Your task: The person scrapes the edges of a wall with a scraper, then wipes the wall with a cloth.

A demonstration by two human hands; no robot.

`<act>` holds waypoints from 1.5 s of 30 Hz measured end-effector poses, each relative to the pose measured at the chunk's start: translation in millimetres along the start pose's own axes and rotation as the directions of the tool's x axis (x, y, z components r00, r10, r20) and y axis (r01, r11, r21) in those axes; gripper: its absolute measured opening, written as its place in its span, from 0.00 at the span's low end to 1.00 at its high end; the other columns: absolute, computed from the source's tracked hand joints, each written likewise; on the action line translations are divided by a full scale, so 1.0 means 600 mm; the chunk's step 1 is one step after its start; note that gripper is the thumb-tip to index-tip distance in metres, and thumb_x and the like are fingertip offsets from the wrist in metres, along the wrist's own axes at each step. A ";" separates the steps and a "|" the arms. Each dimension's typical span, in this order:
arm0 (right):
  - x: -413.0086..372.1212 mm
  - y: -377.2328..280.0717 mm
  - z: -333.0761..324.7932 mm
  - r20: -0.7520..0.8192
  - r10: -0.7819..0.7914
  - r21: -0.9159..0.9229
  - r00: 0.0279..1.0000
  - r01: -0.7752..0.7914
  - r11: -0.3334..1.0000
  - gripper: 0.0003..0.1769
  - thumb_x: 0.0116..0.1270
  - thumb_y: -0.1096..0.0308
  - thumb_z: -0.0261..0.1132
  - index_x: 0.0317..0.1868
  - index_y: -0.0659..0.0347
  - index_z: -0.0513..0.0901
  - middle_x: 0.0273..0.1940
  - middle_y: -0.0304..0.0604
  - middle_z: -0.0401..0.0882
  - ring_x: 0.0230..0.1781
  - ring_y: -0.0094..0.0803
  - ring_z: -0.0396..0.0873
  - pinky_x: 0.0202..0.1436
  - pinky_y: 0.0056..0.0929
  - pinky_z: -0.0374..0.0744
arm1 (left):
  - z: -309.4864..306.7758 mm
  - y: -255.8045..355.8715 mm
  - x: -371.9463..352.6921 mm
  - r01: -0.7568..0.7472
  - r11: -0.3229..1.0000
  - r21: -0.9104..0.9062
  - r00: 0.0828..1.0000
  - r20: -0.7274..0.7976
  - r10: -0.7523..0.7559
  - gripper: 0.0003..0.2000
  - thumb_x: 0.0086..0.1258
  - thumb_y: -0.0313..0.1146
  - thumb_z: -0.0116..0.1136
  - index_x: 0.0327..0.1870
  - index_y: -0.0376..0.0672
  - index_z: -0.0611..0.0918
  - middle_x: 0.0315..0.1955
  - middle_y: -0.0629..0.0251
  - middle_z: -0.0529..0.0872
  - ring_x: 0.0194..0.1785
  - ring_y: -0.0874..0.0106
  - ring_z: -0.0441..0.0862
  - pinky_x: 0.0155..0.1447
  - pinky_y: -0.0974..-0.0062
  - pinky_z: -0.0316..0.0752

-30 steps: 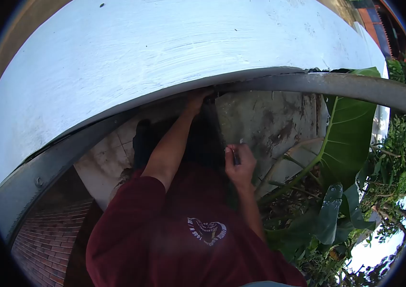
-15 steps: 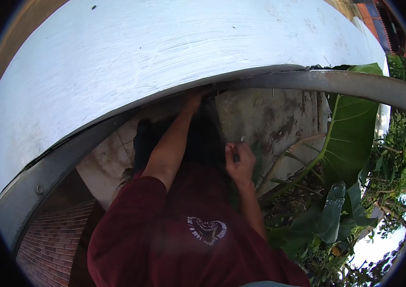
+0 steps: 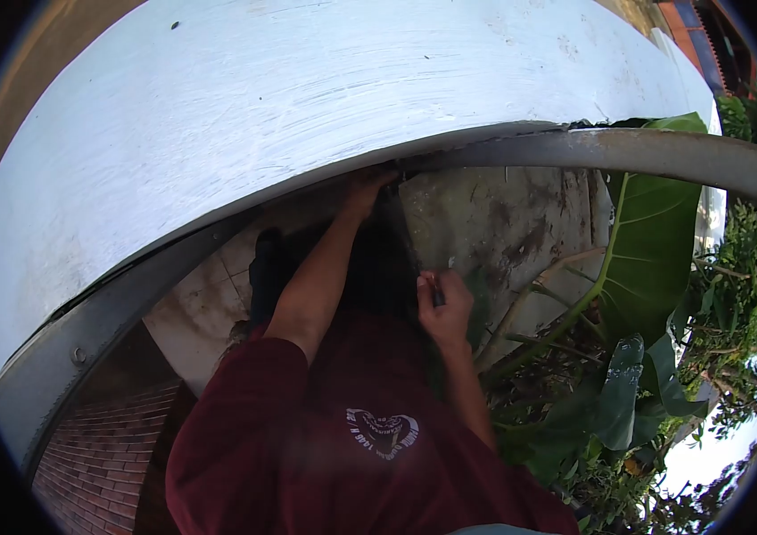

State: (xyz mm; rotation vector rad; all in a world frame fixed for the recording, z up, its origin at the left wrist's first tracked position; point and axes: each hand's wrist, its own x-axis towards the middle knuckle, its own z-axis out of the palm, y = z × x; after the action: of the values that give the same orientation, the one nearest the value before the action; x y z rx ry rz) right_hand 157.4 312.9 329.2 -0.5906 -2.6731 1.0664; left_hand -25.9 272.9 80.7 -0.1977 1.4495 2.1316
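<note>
One maroon shirt (image 3: 244,446) fills the near part of my view, with a pale heart-shaped print (image 3: 384,434) on its front. I can read "1446 H" along the print's edge; the rest is too small or warped, and I find no brand or label.

Just beyond, the right hand (image 3: 448,301) has its fingers curled and its grip closed on a small dark piece (image 3: 438,291), held upright beside a thin dark edge. I can't tell whether the two touch. Farther out, the left hand (image 3: 366,191) reaches up to the underside of the grey metal rail (image 3: 664,153), its fingertips lost in shadow, so I can't tell whether that grip is open or closed.

I judge the step in hand to be close work by both hands beneath the rail; handling there calls for steady fingers and a better sight of the contact point.

The broad white surface (image 3: 307,89) spans the view above the rail. Below lie stained floor tiles (image 3: 195,308), with brickwork (image 3: 102,446) at left. Large green leaves (image 3: 650,259) stand at right, and a reddish structure (image 3: 686,36) shows far off.
</note>
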 end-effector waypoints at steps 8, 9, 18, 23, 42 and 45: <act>-0.001 0.005 0.001 0.005 0.006 -0.013 1.000 -0.006 1.000 0.06 0.58 0.78 0.67 0.36 0.69 0.80 0.30 0.50 0.78 0.28 0.43 0.80 0.32 0.34 0.76 | -0.001 0.014 -0.013 0.082 0.997 0.015 0.997 -0.011 -0.081 0.13 0.53 0.33 0.73 0.37 0.39 0.85 0.37 0.63 0.85 0.45 0.70 0.79 0.54 0.69 0.71; -0.001 0.004 0.000 0.006 0.004 -0.019 1.000 -0.004 1.000 0.05 0.58 0.78 0.67 0.35 0.69 0.80 0.30 0.50 0.78 0.28 0.43 0.80 0.32 0.34 0.76 | -0.005 0.011 -0.006 0.092 0.995 0.030 0.996 -0.005 -0.092 0.13 0.53 0.33 0.73 0.38 0.39 0.85 0.37 0.63 0.85 0.45 0.70 0.79 0.54 0.69 0.71; -0.014 0.010 -0.002 -0.021 0.046 -0.034 0.999 -0.047 0.998 0.04 0.59 0.78 0.66 0.34 0.68 0.80 0.29 0.49 0.77 0.26 0.42 0.79 0.31 0.33 0.76 | -0.007 -0.015 0.000 0.134 0.991 -0.008 0.990 -0.034 -0.134 0.14 0.56 0.32 0.69 0.43 0.39 0.85 0.41 0.59 0.86 0.49 0.68 0.80 0.57 0.69 0.71; -0.019 0.003 -0.005 -0.047 0.054 -0.015 0.997 -0.055 0.998 0.03 0.59 0.78 0.66 0.34 0.68 0.80 0.29 0.49 0.77 0.25 0.41 0.78 0.30 0.33 0.75 | -0.016 -0.042 0.011 0.097 0.991 -0.095 0.995 0.022 -0.095 0.14 0.57 0.33 0.68 0.45 0.40 0.85 0.42 0.60 0.86 0.51 0.69 0.79 0.59 0.69 0.69; 0.021 0.063 0.033 0.226 0.185 -0.183 0.956 -0.145 0.972 0.36 0.59 0.74 0.62 0.69 0.68 0.64 0.32 0.48 0.81 0.30 0.32 0.81 0.35 0.29 0.78 | 0.012 -0.015 0.007 0.048 0.928 -0.370 0.998 -0.017 -0.058 0.19 0.59 0.29 0.66 0.54 0.40 0.80 0.51 0.62 0.82 0.56 0.69 0.76 0.63 0.70 0.67; 0.043 0.062 0.042 0.245 0.229 -0.113 0.942 -0.207 0.972 0.39 0.58 0.73 0.64 0.71 0.69 0.61 0.38 0.55 0.81 0.39 0.44 0.82 0.45 0.35 0.79 | 0.018 -0.004 -0.003 -0.008 0.922 -0.387 1.000 -0.012 0.004 0.19 0.61 0.30 0.65 0.54 0.39 0.80 0.51 0.62 0.82 0.56 0.69 0.76 0.62 0.71 0.67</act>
State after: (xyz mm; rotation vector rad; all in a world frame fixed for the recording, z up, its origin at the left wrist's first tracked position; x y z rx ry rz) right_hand 136.9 333.4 286.3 -0.8353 -2.9439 1.1596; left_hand -21.1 282.6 83.9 -0.3513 1.0180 2.4080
